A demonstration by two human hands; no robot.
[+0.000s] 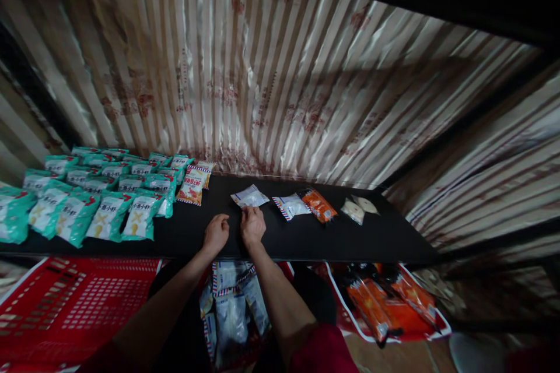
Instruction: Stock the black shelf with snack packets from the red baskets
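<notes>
My right hand (pixel 252 226) has its fingers closed on the near edge of a white snack packet (pixel 249 196) lying on the black shelf (pixel 280 239). Just left of it, my left hand (pixel 216 233) is over the shelf with fingers curled in, apart from the packet, and nothing shows in it. To the right lie a second white packet with a striped edge (pixel 291 206), an orange packet (pixel 319 205) and clear-wrapped pale round pieces (pixel 352 210). Left of my hands, a red-and-white packet (pixel 192 184) leans beside rows of teal snack packets (pixel 142 214).
Below the shelf are a red basket (pixel 109 303) at left, white striped packets (pixel 231 312) in a basket between my arms, and a white-rimmed basket (pixel 345 303) with orange packets (pixel 371 306) at right. A striped curtain (pixel 262 70) hangs behind; a dark beam crosses above.
</notes>
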